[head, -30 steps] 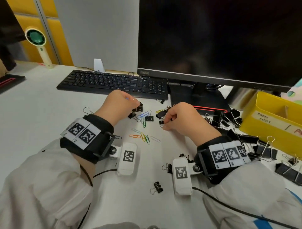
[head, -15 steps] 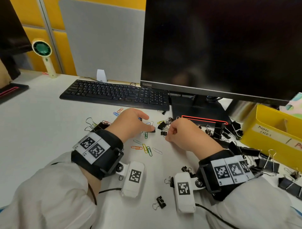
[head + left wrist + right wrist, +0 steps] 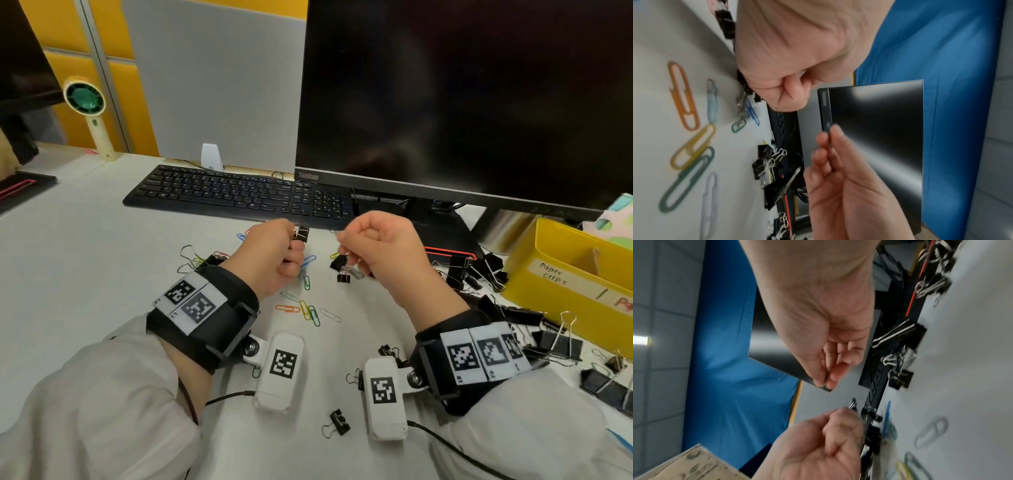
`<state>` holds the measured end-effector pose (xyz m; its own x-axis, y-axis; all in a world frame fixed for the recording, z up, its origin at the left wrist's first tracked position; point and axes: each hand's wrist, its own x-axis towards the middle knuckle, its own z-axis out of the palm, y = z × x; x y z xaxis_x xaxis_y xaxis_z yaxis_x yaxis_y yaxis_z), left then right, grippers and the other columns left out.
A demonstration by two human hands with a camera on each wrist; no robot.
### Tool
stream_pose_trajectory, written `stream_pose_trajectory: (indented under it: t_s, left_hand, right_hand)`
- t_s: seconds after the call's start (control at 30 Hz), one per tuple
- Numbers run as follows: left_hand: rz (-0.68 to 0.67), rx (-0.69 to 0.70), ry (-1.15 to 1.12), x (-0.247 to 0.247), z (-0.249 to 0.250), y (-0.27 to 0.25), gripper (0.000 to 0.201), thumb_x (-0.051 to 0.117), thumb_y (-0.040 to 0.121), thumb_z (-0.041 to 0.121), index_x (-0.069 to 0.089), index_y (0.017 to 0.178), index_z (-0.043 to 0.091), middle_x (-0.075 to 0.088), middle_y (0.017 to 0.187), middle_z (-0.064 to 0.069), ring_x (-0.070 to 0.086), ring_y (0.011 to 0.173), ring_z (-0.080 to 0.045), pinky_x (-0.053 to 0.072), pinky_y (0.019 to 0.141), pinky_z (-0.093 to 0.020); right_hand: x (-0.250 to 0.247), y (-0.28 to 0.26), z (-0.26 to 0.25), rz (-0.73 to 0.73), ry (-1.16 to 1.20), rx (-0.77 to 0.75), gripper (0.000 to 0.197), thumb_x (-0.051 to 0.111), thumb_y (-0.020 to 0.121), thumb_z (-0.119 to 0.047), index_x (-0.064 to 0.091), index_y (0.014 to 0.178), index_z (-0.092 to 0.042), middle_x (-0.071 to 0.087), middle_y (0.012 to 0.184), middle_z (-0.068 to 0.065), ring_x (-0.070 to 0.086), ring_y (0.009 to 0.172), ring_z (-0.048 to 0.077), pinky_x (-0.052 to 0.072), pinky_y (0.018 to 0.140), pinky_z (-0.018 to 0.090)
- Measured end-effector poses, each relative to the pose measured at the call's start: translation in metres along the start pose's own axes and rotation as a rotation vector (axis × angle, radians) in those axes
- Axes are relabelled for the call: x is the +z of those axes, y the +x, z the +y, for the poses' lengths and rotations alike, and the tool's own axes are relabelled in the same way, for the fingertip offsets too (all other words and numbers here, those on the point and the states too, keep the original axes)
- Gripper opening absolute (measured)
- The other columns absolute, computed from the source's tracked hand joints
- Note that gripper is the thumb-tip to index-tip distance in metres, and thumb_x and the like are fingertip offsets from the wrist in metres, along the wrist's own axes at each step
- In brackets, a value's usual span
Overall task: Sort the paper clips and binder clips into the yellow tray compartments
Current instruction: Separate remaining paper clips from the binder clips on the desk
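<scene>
My left hand (image 3: 296, 240) is raised above the desk and pinches a small black binder clip (image 3: 301, 234) between thumb and fingers. My right hand (image 3: 340, 236) is raised beside it. It pinches a thin greenish paper clip (image 3: 826, 383), seen edge-on in the wrist views. Below the hands, several coloured paper clips (image 3: 305, 308) lie loose on the white desk, next to two small black binder clips (image 3: 342, 270). The yellow tray (image 3: 520, 284), labelled for paper clips, stands at the right edge. More black binder clips (image 3: 479, 267) are heaped in front of it.
A black keyboard (image 3: 239, 195) and a large monitor (image 3: 462, 102) stand just behind the hands. Bigger binder clips (image 3: 561, 342) lie along the right of the desk. One small binder clip (image 3: 339, 426) lies near my wrists. A hand-held fan (image 3: 85, 99) stands at the far left.
Both hands have risen from the desk. The left one has lifted a small binder clip and the right one a paper clip. The head view has tilted upward.
</scene>
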<state>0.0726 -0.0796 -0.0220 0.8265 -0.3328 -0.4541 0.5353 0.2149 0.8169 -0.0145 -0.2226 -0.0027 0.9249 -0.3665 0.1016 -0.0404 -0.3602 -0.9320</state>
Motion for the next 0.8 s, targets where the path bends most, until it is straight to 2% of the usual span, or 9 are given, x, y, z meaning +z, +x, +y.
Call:
stream_pose_trajectory:
  t_s: [0.1,0.2,0.27,0.33,0.37,0.47,0.6,0.73,0.8]
  left_hand:
    - [-0.078,-0.121,-0.095,0.002,-0.003,-0.001,0.015,0.035,0.099,0.015,0.046,0.089,0.012,0.042,0.053,0.001,0.031,0.033,-0.005,0.016,0.027,-0.013]
    - [-0.124,-0.162,-0.054,0.004,-0.005,-0.002,0.022,0.031,0.097,0.012,0.051,0.105,0.014,0.045,0.051,0.001,0.039,0.036,-0.006,0.021,0.026,-0.011]
    - [-0.154,-0.219,-0.097,0.003,-0.006,-0.001,0.016,0.033,0.099,0.014,0.048,0.094,0.012,0.045,0.055,0.0,0.04,0.035,-0.005,0.021,0.023,-0.013]
    - [-0.167,-0.269,-0.182,0.001,-0.004,-0.001,0.021,0.034,0.1,0.014,0.043,0.081,0.011,0.042,0.055,0.001,0.037,0.032,-0.004,0.02,0.022,-0.013]
    - [-0.164,-0.269,-0.205,-0.001,-0.003,0.0,0.025,0.034,0.1,0.014,0.041,0.077,0.012,0.04,0.053,0.003,0.036,0.03,-0.004,0.019,0.023,-0.013]
    - [-0.125,-0.197,-0.161,-0.002,-0.002,0.001,0.03,0.036,0.102,0.013,0.038,0.072,0.017,0.031,0.044,0.007,0.027,0.028,-0.003,0.014,0.023,-0.013]
    - [-0.042,-0.042,-0.057,-0.004,0.0,0.004,0.027,0.043,0.101,0.014,0.044,0.075,0.019,0.029,0.044,0.01,0.022,0.029,-0.003,0.01,0.026,-0.012]
    - [-0.002,0.003,-0.041,-0.01,0.003,0.004,0.023,0.047,0.101,0.016,0.051,0.078,0.019,0.031,0.051,0.009,0.023,0.03,-0.003,0.013,0.027,-0.011]
    - [0.01,0.023,-0.017,-0.01,0.002,0.003,0.022,0.048,0.101,0.016,0.052,0.079,0.018,0.032,0.053,0.008,0.023,0.031,-0.003,0.014,0.028,-0.011]
  right_hand:
    - [0.013,-0.003,-0.006,-0.111,-0.021,-0.205,0.009,0.074,0.087,-0.014,0.071,0.092,-0.007,0.075,0.077,0.003,0.065,0.065,0.004,0.049,0.058,0.014]
    - [0.019,-0.002,-0.009,-0.258,-0.063,-0.321,0.01,0.068,0.091,-0.006,0.075,0.098,-0.006,0.074,0.084,0.001,0.067,0.076,0.006,0.056,0.074,0.019]
    - [0.016,0.003,-0.006,-0.202,-0.113,-0.346,0.017,0.063,0.094,-0.005,0.076,0.103,-0.011,0.074,0.092,-0.004,0.067,0.084,0.001,0.055,0.077,0.019]
    - [0.012,0.009,0.001,-0.097,-0.258,-0.317,0.023,0.061,0.094,-0.006,0.074,0.108,-0.019,0.069,0.096,-0.015,0.06,0.085,-0.011,0.048,0.077,0.014]
    - [0.01,0.011,0.005,-0.087,-0.336,-0.276,0.027,0.059,0.094,-0.005,0.073,0.111,-0.021,0.065,0.098,-0.018,0.058,0.086,-0.013,0.049,0.08,0.016]
    - [0.008,0.013,0.016,-0.163,-0.522,-0.141,0.041,0.055,0.092,-0.001,0.066,0.121,-0.028,0.059,0.11,-0.014,0.057,0.104,0.003,0.051,0.094,0.029]
    - [0.001,0.013,0.017,-0.252,-0.693,-0.102,0.036,0.076,0.084,-0.02,0.069,0.118,-0.03,0.061,0.114,-0.01,0.058,0.103,0.012,0.048,0.09,0.027]
    - [-0.006,0.015,0.022,-0.207,-0.665,-0.051,0.023,0.074,0.086,-0.011,0.076,0.107,-0.02,0.062,0.089,-0.01,0.06,0.078,0.01,0.056,0.079,0.027]
    - [-0.008,0.016,0.023,-0.214,-0.685,-0.035,0.02,0.075,0.085,-0.015,0.076,0.105,-0.02,0.06,0.086,-0.011,0.058,0.074,0.007,0.052,0.068,0.021]
